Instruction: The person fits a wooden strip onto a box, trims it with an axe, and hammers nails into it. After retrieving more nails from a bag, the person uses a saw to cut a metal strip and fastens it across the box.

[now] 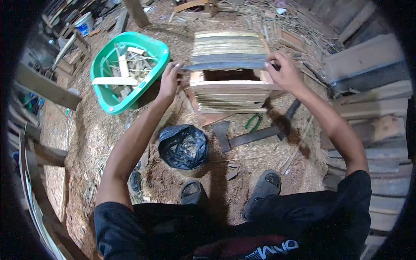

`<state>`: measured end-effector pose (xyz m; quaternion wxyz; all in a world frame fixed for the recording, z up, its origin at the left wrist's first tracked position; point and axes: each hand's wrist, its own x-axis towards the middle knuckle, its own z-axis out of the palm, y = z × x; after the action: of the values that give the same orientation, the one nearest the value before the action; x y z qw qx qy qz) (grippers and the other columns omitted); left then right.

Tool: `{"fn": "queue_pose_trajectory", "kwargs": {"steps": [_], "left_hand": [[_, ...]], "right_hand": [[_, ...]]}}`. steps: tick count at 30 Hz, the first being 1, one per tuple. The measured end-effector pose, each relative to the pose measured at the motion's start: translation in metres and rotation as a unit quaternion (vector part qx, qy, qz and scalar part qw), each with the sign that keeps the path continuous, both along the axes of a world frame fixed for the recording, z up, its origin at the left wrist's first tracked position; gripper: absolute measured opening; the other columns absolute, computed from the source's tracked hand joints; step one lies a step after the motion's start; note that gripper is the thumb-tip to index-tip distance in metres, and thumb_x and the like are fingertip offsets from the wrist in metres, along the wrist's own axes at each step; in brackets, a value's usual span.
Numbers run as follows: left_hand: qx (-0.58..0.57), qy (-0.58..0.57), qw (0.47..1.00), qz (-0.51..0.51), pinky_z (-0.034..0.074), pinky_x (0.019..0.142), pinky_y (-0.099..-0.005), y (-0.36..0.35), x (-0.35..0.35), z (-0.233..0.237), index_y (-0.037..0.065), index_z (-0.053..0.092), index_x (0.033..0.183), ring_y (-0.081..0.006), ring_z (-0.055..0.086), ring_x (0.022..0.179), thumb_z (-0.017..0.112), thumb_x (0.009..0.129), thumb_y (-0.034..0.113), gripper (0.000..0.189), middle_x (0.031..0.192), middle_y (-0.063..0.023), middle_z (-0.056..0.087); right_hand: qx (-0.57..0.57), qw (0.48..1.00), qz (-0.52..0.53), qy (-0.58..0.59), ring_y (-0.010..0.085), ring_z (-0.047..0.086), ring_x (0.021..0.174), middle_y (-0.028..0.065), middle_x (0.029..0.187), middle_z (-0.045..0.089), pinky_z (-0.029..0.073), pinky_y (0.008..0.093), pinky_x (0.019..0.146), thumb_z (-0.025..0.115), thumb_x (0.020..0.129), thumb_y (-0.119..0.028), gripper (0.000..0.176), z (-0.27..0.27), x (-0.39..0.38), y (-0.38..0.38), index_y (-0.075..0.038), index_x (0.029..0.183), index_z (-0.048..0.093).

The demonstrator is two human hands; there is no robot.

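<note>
A dark wooden slat (225, 65) lies across the top of a slatted wooden box (229, 96), along the edge of a gap that opens into the dark inside. My left hand (170, 81) is closed at the slat's left end, its fingertips partly blurred. At the other end, my right hand (284, 73) pinches the slat between thumb and fingers. Behind it, more pale and grey slats (229, 45) cover the far part of the box. In front of the gap runs a light wooden rail (229, 85).
A green plastic tub (100, 97) of wood scraps stands left. Near my feet sit a black plastic bag (183, 147), an axe-like tool (223, 134), a hammer (289, 115) and green-handled pliers (255, 122). Stacked boards (372, 104) line the right side; wood shavings cover the ground.
</note>
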<state>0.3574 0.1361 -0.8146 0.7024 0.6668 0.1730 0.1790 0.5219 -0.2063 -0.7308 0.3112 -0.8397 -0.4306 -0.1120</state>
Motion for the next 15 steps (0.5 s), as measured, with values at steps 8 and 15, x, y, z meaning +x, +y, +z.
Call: {"fn": "queue_pose_trajectory", "kwargs": {"steps": [8, 15], "left_hand": [[0.237, -0.052, 0.966, -0.084, 0.048, 0.076, -0.0279, 0.012, 0.002, 0.024, 0.003, 0.062, 0.106, -0.0130, 0.060, 0.084, 0.068, 0.086, 0.011, 0.022, 0.091, -0.0055, 0.064], [0.243, -0.053, 0.964, -0.092, 0.049, 0.087, -0.0297, 0.007, 0.001, 0.026, 0.001, 0.060, 0.115, -0.0153, 0.061, 0.098, 0.069, 0.088, 0.010, 0.030, 0.104, -0.0078, 0.065]], "right_hand": [[-0.063, 0.997, 0.023, -0.026, 0.0364, 0.059, 0.096, 0.0158, 0.096, 0.062, 0.046, 0.0438, 0.085, 0.069, 0.081, -0.012, 0.017, -0.010, 0.002, 0.016, -0.002, 0.094, 0.063], [-0.062, 0.992, 0.068, -0.088, 0.0363, 0.060, 0.095, 0.0168, 0.098, 0.061, 0.047, 0.0441, 0.084, 0.071, 0.081, -0.014, 0.022, -0.006, 0.005, 0.006, -0.002, 0.097, 0.063]]}}
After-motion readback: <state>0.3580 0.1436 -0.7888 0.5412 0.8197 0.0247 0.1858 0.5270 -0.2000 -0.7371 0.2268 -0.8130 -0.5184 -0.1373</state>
